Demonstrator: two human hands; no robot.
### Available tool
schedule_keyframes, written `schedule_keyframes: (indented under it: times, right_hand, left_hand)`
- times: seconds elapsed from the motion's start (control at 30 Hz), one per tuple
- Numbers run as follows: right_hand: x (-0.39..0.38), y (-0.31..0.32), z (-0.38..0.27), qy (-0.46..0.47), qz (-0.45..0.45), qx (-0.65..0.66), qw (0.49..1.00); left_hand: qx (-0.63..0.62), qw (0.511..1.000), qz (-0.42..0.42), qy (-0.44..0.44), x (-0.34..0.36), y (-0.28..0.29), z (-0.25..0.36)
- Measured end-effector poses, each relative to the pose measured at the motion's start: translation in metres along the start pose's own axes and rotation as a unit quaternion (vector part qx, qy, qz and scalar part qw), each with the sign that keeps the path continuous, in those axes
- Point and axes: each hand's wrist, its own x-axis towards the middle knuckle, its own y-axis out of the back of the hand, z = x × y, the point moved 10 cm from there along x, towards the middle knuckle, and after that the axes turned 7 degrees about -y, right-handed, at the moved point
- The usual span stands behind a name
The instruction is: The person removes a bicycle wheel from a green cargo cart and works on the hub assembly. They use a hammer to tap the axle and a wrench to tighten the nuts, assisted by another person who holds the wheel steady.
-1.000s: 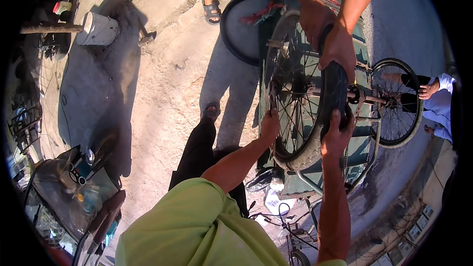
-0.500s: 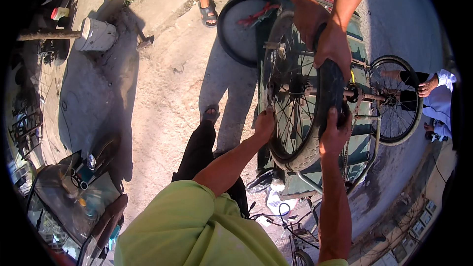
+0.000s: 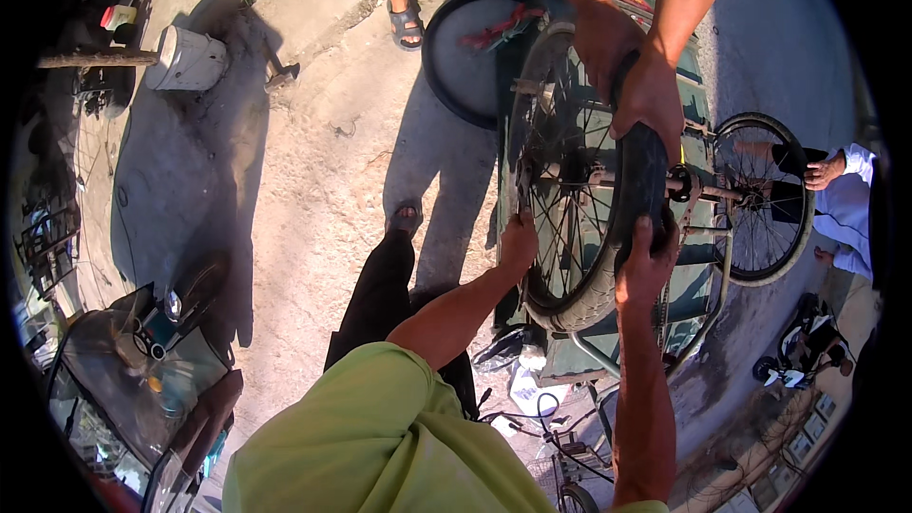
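A spoked wheel [image 3: 570, 218] with a black tyre [image 3: 642, 176] stands on edge on an axle over a green cart bed. My right hand [image 3: 649, 252] grips the near part of the tyre, its thumb pressed on the outer side. My left hand [image 3: 519, 239], fingers closed, is at the wheel's left side, on the lower end of a slim metal tool [image 3: 523, 179] whose exact kind I cannot make out. From the far side, a co-worker's two hands [image 3: 650, 100] press on the same tyre, higher up.
A loose black tyre [image 3: 439, 85] lies beyond the cart. Another person's hand [image 3: 825, 171] touches a second wheel [image 3: 765, 256] on the right. A hammer [image 3: 281, 74] and white bucket [image 3: 188, 59] are at the far left, a glass-sided case [image 3: 142, 389] at the near left.
My hands and the co-worker's hold nearly the same places on the wheel. The person at the right has shifted, and a dark wheeled thing now shows near the right edge.
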Motion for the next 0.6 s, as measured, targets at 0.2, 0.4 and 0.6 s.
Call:
schedule_keyframes:
  times: [0.2, 0.4, 0.6]
  right_hand:
    - [0.000, -0.002, 0.001, -0.026, -0.008, -0.019, 0.999]
    - [-0.004, 0.007, 0.017, 0.005, -0.020, -0.005, 1.000]
    - [-0.004, 0.007, 0.014, -0.004, -0.007, -0.026, 1.000]
  left_hand:
    - [-0.038, 0.998, -0.030, 0.030, 0.001, -0.002, 0.012]
    - [-0.025, 0.999, -0.013, 0.039, -0.002, -0.006, 0.015]
    - [-0.028, 0.999, -0.017, -0.002, -0.008, 0.011, 0.036]
